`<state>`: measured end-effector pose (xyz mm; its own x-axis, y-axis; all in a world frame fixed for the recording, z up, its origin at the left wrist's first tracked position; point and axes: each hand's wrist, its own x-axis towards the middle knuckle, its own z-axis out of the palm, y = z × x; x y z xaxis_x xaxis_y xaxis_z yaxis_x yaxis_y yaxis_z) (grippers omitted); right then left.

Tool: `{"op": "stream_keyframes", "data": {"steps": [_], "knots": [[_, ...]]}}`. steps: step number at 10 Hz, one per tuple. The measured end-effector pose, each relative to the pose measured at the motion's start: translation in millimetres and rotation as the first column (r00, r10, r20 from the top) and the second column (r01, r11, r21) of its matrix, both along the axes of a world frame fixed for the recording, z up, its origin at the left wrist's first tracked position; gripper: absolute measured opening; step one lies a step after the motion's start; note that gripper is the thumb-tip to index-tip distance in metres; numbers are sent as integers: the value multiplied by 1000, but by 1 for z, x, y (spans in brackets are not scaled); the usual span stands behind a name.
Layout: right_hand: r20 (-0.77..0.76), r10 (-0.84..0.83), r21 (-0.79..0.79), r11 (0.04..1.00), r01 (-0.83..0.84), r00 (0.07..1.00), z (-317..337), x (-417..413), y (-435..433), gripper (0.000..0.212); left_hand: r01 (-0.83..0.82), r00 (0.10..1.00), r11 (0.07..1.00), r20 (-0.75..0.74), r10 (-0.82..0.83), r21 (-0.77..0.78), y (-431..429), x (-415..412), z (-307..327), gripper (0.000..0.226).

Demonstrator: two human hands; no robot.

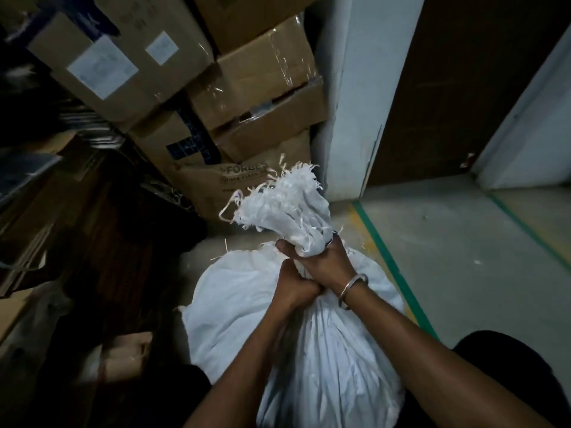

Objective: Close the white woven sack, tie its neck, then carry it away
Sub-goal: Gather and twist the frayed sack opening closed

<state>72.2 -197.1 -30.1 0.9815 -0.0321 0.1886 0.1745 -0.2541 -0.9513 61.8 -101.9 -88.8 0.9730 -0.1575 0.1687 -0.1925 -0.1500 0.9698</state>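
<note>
Leans over the white woven sack point(327, 359), which stands full and bulging on the grey floor point(457, 248), close in front of the body. Grips its gathered neck point(304, 244) with the right hand point(324, 263), fingers curled tight round the bunched cloth, a metal bangle point(353, 290) on the wrist. Clenches the left hand point(297, 287) just below, touching the right, fist wrapped on the same twisted cloth where it meets the sack's swollen body (fingertips of both hidden behind the cloth). Above the hands, the frayed mouth point(284, 200) fanning out in loose white strands.

Behind the sack, stacked cardboard boxes point(256, 78), some bound with clear tape, some bearing white labels point(102, 66), piled against a pale wall corner point(346, 112). To the right of that corner, a dark brown door point(463, 88). On the floor, a green line point(398, 273) running from the foot of the corner toward the near right, passing just beside the sack. Far left lost in shadow: more cartons and dark clutter, too dim to tell apart.
</note>
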Motion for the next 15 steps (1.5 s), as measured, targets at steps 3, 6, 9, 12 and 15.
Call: {"op": "stream_keyframes", "data": {"steps": [3,6,9,12,15], "knots": [[-145,49,-37,998,-55,988,1,-28,-47,66,-154,923,982,-370,102,-113,-1,17,-9,51],[-30,124,219,969,-114,992,65,15,-17,27,49,944,986,-316,-97,-157,8,-5,2,31],[81,-376,711,671,210,923,133,72,-95,40,8,943,967,-321,-92,-254,12,-5,-2,62],[-9,119,107,987,-117,993,-7,-40,-28,70,-34,939,980,-341,-36,-196,0,-2,7,60],[-171,53,268,963,-6,984,35,7,3,37,385,914,884,-246,-324,266,64,31,31,124]]}}
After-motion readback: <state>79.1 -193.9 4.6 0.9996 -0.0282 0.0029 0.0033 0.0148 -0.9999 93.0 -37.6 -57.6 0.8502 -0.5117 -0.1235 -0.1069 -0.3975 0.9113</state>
